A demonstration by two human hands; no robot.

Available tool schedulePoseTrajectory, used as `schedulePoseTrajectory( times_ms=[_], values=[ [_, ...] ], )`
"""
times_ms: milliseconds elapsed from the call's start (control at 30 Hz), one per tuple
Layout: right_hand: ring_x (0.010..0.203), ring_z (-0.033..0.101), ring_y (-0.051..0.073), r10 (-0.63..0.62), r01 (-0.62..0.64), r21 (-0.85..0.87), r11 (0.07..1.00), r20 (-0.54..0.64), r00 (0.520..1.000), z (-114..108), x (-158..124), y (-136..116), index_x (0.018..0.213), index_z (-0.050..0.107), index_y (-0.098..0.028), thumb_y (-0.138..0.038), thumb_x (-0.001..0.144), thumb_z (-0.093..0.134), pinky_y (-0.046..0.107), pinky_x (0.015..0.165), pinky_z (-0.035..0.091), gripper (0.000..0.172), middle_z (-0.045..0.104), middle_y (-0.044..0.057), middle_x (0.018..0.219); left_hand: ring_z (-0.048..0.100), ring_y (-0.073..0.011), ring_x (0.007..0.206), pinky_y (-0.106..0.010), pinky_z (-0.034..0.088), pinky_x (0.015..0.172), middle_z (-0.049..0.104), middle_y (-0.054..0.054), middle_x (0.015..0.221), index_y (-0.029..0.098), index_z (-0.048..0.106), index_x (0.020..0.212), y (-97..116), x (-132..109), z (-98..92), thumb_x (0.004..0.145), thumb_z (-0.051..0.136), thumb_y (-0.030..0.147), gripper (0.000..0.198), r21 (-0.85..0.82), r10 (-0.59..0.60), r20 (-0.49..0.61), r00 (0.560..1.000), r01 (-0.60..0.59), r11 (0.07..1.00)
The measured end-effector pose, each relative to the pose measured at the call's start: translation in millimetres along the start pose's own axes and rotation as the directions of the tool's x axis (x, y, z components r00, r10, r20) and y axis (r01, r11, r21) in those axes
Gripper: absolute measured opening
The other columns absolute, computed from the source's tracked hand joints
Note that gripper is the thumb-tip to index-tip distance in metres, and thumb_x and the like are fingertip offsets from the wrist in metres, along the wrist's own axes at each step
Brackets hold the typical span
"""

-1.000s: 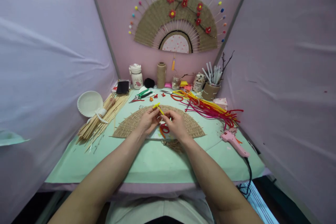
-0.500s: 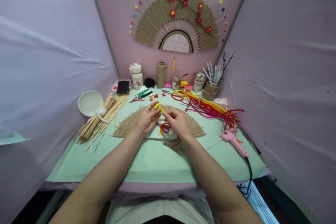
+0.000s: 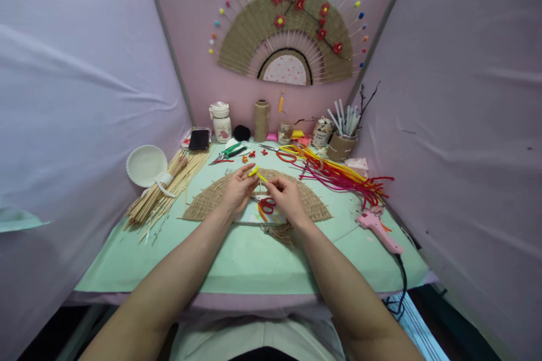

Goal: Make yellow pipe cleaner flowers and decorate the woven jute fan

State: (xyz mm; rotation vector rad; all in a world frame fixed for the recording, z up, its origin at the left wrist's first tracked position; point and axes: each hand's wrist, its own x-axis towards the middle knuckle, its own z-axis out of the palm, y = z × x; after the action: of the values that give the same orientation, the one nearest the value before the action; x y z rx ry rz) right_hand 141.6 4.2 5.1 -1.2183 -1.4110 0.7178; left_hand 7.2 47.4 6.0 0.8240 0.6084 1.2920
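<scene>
Head camera view: near the middle of the frame, two bare hands meet above a pale green tabletop [image 3: 254,268], sharing a small bright yellow fuzzy piece [image 3: 254,171]. At the left end of the piece, the left hand [image 3: 240,190] supports it between thumb and fingertips, its palm partly open. From the right, the right hand [image 3: 287,196] is closed in a pinch on the lower end of the yellow strip.

Beneath the hands lies a woven tan fan [image 3: 205,200], curved edge toward the top of the frame. Red-handled scissors [image 3: 267,205] rest at its pale centre, with an orange strip [image 3: 262,213] beside them.

Left of centre are a bundle of thin wooden sticks [image 3: 154,203] and a white scalloped dish [image 3: 146,166]. Green-handled pliers [image 3: 232,150] lie above the fan. Right of centre, red and yellow fuzzy stems [image 3: 339,174] spread in a loose pile; below them, toward the right, sits a pink glue gun [image 3: 383,232] with a black cord.

At the top centre, a larger decorated fan [image 3: 242,36] with red flowers hangs on a pink wall [image 3: 190,22].
</scene>
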Motion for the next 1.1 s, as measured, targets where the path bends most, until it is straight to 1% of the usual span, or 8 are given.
schedulePoseTrajectory(
  times_ms=[133,400,533,600,700,767,933,1100],
  values=[
    [0.059,0.051,0.013,-0.103,0.097,-0.149,0.984,-0.029,0.994,-1.4,-1.7,0.6,0.071,0.061,-0.018,-0.037,0.082,0.052,0.025,0.059,0.038,0.023,0.059,-0.001,0.063,0.06,-0.0074,0.07,-0.021,0.048,0.07,0.063,0.0,0.078,0.017,0.06,0.101,-0.4,-0.4,-0.1,0.061,0.075,0.01,0.044,0.02,0.008,-0.02,1.0,-0.007,1.0],
    [0.057,0.049,0.012,-0.132,0.113,-0.256,0.96,-0.057,0.99,-2.5,-1.0,2.8,0.066,0.057,-0.019,-0.034,0.082,0.052,0.024,0.058,0.035,0.022,0.056,-0.003,0.06,0.06,-0.0079,0.07,-0.022,0.046,0.071,0.064,0.001,0.079,0.017,0.057,0.103,1.0,-4.9,5.9,0.059,0.075,0.011,0.048,0.046,-0.003,-0.008,1.0,0.003,0.999],
    [0.058,0.051,0.013,-0.118,0.112,-0.254,0.961,-0.01,0.993,-0.1,-0.5,6.5,0.068,0.06,-0.019,-0.032,0.081,0.052,0.025,0.058,0.038,0.02,0.058,-0.002,0.061,0.06,-0.0079,0.069,-0.021,0.045,0.07,0.065,0.001,0.077,0.016,0.056,0.104,2.0,-7.1,9.5,0.057,0.076,0.013,0.051,0.071,0.049,-0.043,0.998,-0.046,0.996],
    [0.062,0.054,0.014,-0.126,0.123,-0.21,0.97,-0.004,0.992,1.6,-0.7,6.8,0.077,0.062,-0.019,-0.03,0.08,0.054,0.025,0.061,0.04,0.014,0.062,-0.001,0.067,0.06,-0.0083,0.068,-0.022,0.045,0.07,0.066,0.0,0.077,0.016,0.055,0.103,2.0,-7.6,10.2,0.056,0.077,0.014,0.051,0.085,0.054,-0.056,0.997,-0.049,0.995],
    [0.073,0.057,0.015,-0.193,0.185,-0.139,0.973,-0.047,0.98,2.7,-1.1,4.5,0.091,0.063,-0.02,-0.027,0.08,0.055,0.027,0.069,0.044,0.015,0.065,0.002,0.083,0.061,-0.0094,0.068,-0.023,0.045,0.07,0.067,-0.001,0.077,0.015,0.055,0.102,1.5,-7.9,10.3,0.055,0.077,0.015,0.052,0.099,0.03,-0.052,0.998,-0.025,0.995],
    [0.076,0.057,0.015,-0.243,0.233,-0.14,0.962,-0.058,0.968,2.3,-1.2,2.6,0.09,0.063,-0.02,-0.025,0.081,0.054,0.027,0.072,0.044,0.013,0.065,0.003,0.086,0.062,-0.0103,0.07,-0.024,0.045,0.07,0.067,-0.001,0.077,0.014,0.054,0.102,1.1,-8.1,10.4,0.054,0.078,0.015,0.053,0.104,0.008,-0.049,0.999,-0.003,0.995],
    [0.078,0.056,0.016,-0.331,0.316,-0.228,0.921,-0.029,0.943,-0.4,-0.8,2.3,0.083,0.063,-0.02,-0.022,0.084,0.051,0.03,0.074,0.044,0.012,0.062,0.003,0.08,0.061,-0.0088,0.067,-0.022,0.044,0.065,0.067,-0.001,0.077,0.014,0.055,0.097,1.6,-8.3,9.8,0.053,0.079,0.015,0.05,0.111,-0.046,-0.054,0.997,0.052,0.992],
    [0.086,0.055,0.018,-0.381,0.366,-0.269,0.891,-0.006,0.924,-1.6,-0.7,4.5,0.088,0.063,-0.021,-0.023,0.087,0.049,0.032,0.078,0.043,0.014,0.06,0.005,0.085,0.058,-0.0063,0.064,-0.018,0.042,0.06,0.065,-0.001,0.076,0.013,0.057,0.091,1.8,-6.2,5.7,0.053,0.079,0.014,0.044,0.102,-0.099,-0.05,0.994,0.104,0.989]
  ],
)
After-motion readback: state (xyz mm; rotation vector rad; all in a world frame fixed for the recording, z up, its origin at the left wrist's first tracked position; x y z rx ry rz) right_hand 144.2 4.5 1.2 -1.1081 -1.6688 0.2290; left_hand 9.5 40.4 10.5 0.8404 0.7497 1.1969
